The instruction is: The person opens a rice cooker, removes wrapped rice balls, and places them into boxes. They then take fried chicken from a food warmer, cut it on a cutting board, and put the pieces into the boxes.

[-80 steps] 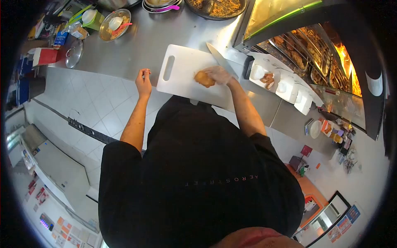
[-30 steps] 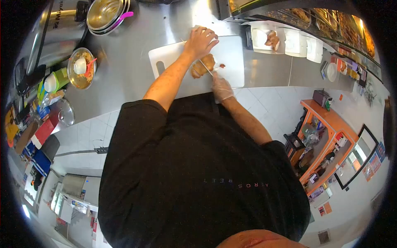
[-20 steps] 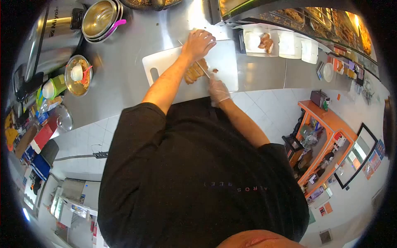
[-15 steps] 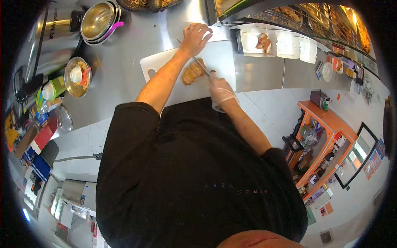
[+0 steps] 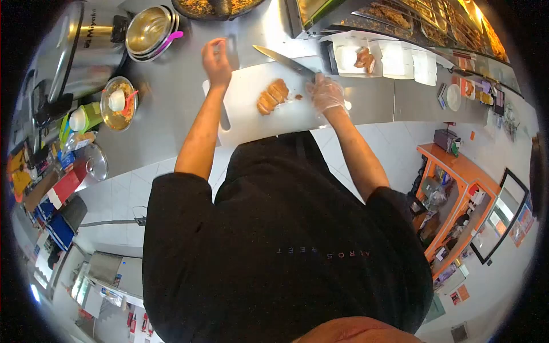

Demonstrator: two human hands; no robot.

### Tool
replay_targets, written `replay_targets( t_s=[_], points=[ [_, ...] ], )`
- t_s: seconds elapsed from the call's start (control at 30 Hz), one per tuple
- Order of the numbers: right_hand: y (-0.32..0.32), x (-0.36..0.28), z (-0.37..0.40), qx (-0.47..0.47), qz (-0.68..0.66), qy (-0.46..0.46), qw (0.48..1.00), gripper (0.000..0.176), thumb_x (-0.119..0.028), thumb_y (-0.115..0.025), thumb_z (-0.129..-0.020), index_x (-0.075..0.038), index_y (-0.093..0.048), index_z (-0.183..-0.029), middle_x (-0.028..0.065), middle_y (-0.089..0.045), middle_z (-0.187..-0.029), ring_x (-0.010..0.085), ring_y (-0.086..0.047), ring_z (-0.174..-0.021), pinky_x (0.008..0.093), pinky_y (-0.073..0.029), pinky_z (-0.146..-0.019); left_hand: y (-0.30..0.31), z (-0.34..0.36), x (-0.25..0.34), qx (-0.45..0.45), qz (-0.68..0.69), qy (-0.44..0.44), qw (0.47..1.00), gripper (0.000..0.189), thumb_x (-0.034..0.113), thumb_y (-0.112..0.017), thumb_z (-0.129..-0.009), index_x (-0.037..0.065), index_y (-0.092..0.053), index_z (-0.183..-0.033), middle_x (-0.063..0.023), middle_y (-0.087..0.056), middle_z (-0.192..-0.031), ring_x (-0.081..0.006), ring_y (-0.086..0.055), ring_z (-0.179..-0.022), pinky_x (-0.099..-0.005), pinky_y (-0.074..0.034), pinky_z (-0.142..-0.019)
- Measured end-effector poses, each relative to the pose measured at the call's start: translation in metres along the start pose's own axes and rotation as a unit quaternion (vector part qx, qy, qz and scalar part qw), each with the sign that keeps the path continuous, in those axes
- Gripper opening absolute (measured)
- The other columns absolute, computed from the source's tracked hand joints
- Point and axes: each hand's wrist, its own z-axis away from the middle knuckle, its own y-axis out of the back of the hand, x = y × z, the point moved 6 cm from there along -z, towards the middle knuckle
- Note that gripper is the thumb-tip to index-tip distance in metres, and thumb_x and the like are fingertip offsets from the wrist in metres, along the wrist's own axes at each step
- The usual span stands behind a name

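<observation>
My right hand (image 5: 326, 94), in a clear plastic glove, is wrapped round the handle of a large knife (image 5: 284, 61) at the right side of the white cutting board (image 5: 243, 97). The blade points up and left, over the board's far edge. Sliced browned meat (image 5: 273, 97) lies in several pieces on the board, apart from the blade, with a small dark scrap to its right. My left hand (image 5: 217, 62) is bare and raised above the board's far left corner. Its fingers are apart and hold nothing.
White open boxes (image 5: 396, 60), one with meat inside, stand at the far right beside a glass food display (image 5: 423, 23). Stacked metal bowls (image 5: 150, 31) and a bowl of food (image 5: 119, 104) are on the left. A dark pan (image 5: 217, 8) sits at the back.
My left hand has moved left, off the knife and meat. My right hand has lifted the knife away from the meat, to the right and farther back.
</observation>
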Motion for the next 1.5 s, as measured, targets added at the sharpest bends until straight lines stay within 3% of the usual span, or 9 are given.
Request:
replay_targets(
  t_s=[0.53,0.63,0.67,0.77,1.0,1.17,1.23,1.33,1.5],
  points=[
    [-0.109,-0.144,0.002,0.048,-0.147,0.223,0.962,0.032,-0.017,-0.055,-0.085,0.001,-0.055,-0.112,0.0179,-0.061,-0.103,0.0302,-0.061,-0.089,0.0412,-0.051,-0.076,0.166,0.131,-0.054,0.055,-0.054,0.185,0.980,0.027,0.025,-0.044,-0.103,0.002,-0.058,-0.106,-0.0059,-0.061,-0.103,-0.0164,-0.055,-0.100,-0.0316,-0.041,-0.085],
    [-0.067,-0.091,-0.014,0.118,-0.007,0.182,0.976,0.034,-0.010,-0.056,-0.082,-0.003,-0.055,-0.115,0.0147,-0.061,-0.111,0.0292,-0.062,-0.092,0.0380,-0.052,-0.078,0.169,0.143,-0.058,0.068,-0.043,0.196,0.977,0.027,0.028,-0.043,-0.103,0.005,-0.059,-0.105,-0.0036,-0.061,-0.103,-0.0152,-0.055,-0.099,-0.0297,-0.040,-0.080],
    [-0.044,-0.041,-0.019,0.205,-0.270,0.109,0.934,0.033,-0.010,-0.056,-0.080,-0.002,-0.056,-0.112,0.0144,-0.061,-0.106,0.0291,-0.061,-0.089,0.0386,-0.052,-0.078,0.171,0.149,-0.055,0.074,-0.047,0.189,0.978,0.028,0.029,-0.043,-0.103,0.006,-0.059,-0.105,-0.0029,-0.061,-0.102,-0.0148,-0.055,-0.099,-0.0293,-0.039,-0.080],
    [0.026,0.117,-0.049,0.329,0.163,0.069,0.927,0.032,-0.022,-0.057,-0.084,0.000,-0.061,-0.106,0.0156,-0.062,-0.104,0.0308,-0.057,-0.097,0.0422,-0.047,-0.088,0.174,0.167,-0.055,0.089,-0.075,0.183,0.976,0.028,0.030,-0.044,-0.103,0.007,-0.059,-0.104,-0.0016,-0.061,-0.101,-0.0137,-0.055,-0.098,-0.0288,-0.039,-0.078],
    [0.052,0.373,-0.151,0.133,0.004,-0.105,0.986,0.063,-0.052,-0.046,-0.095,0.004,-0.055,-0.122,0.0212,-0.062,-0.119,0.0362,-0.053,-0.121,0.0411,-0.042,-0.100,0.093,0.175,-0.042,0.072,-0.080,0.193,0.975,0.031,0.031,-0.044,-0.103,0.005,-0.061,-0.103,-0.0020,-0.062,-0.100,-0.0122,-0.055,-0.094,-0.0288,-0.040,-0.075],
    [0.178,0.293,-0.044,0.489,-0.291,-0.126,0.813,0.035,-0.029,-0.057,-0.092,0.000,-0.060,-0.113,0.0203,-0.062,-0.115,0.0327,-0.060,-0.103,0.0409,-0.046,-0.092,0.029,0.179,-0.013,0.100,-0.035,0.191,0.976,0.033,0.033,-0.047,-0.102,0.004,-0.062,-0.106,-0.0039,-0.065,-0.101,-0.0128,-0.057,-0.098,-0.0281,-0.043,-0.082],
    [0.246,0.246,-0.007,0.596,-0.452,0.227,0.624,0.017,-0.016,-0.060,-0.094,-0.002,-0.062,-0.103,0.0073,-0.064,-0.094,0.0163,-0.061,-0.080,0.0308,-0.051,-0.072,0.009,0.192,0.000,0.120,-0.024,0.172,0.977,0.032,0.032,-0.047,-0.102,0.004,-0.062,-0.105,-0.0042,-0.065,-0.103,-0.0134,-0.058,-0.100,-0.0293,-0.043,-0.084],
    [0.338,0.166,0.033,0.705,0.038,0.305,0.639,0.019,-0.019,-0.055,-0.096,-0.003,-0.064,-0.101,0.0139,-0.066,-0.098,0.0266,-0.065,-0.084,0.0365,-0.051,-0.076,-0.010,0.215,0.013,0.162,0.022,0.152,0.975,0.030,0.031,-0.047,-0.102,0.005,-0.062,-0.105,-0.0038,-0.065,-0.103,-0.0140,-0.058,-0.101,-0.0313,-0.043,-0.085],
    [0.455,0.190,-0.080,0.491,0.170,0.062,0.852,0.025,-0.025,-0.053,-0.096,-0.004,-0.065,-0.100,0.0168,-0.065,-0.092,0.0295,-0.065,-0.085,0.0369,-0.052,-0.073,-0.016,0.271,0.017,0.245,0.068,0.180,0.950,0.033,0.032,-0.044,-0.102,0.005,-0.062,-0.108,-0.0050,-0.064,-0.105,-0.0156,-0.059,-0.102,-0.0319,-0.043,-0.083]
  ],
)
